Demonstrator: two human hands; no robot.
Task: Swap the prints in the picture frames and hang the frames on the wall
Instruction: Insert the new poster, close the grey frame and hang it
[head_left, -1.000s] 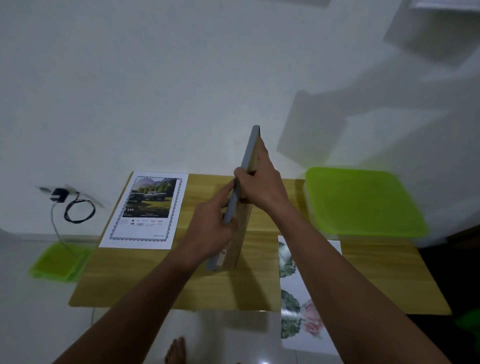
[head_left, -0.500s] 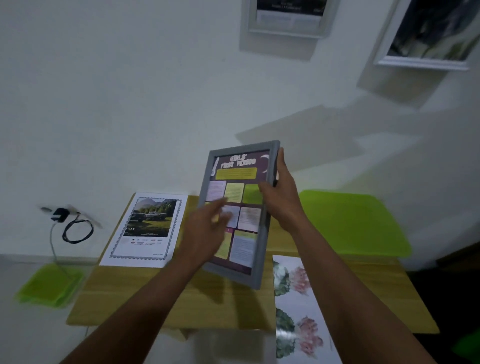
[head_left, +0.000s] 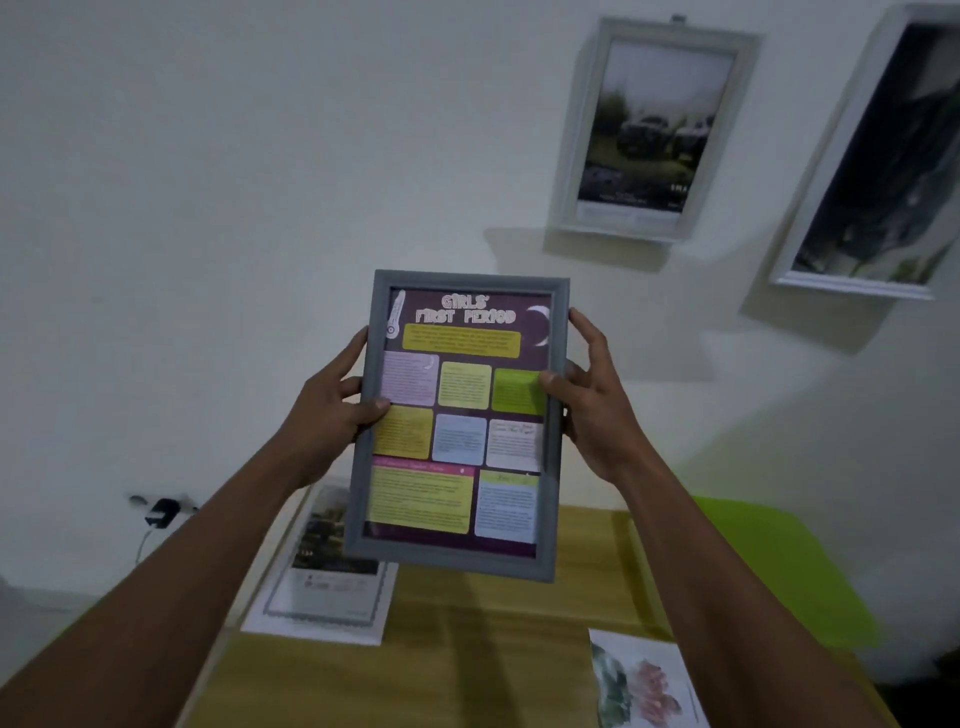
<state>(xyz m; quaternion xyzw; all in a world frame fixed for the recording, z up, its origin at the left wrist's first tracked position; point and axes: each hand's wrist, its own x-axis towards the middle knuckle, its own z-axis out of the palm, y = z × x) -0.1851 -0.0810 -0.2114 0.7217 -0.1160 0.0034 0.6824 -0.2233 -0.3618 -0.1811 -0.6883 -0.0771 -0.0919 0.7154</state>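
Observation:
A grey picture frame (head_left: 460, 561) with a purple poster of coloured text boxes is held upright in the air above the wooden table (head_left: 498, 654), facing me. My left hand (head_left: 332, 410) grips its left edge, thumb on the glass. My right hand (head_left: 592, 410) grips its right edge, thumb on the front. Two white frames hang on the wall: one with a dark car print (head_left: 649, 130) up right, another (head_left: 878, 171) at the far right edge.
A loose car print (head_left: 327, 597) lies on the table's left part, partly behind the held frame. A floral print (head_left: 644, 686) lies at the front right. A green lidded box (head_left: 779, 566) sits at the right. A charger (head_left: 161, 512) is plugged in low on the left wall.
The frame stood edge-on on the table, then turned face toward me and rose. My left hand moved from its front to grip the left edge. My view tilted up to the wall frames.

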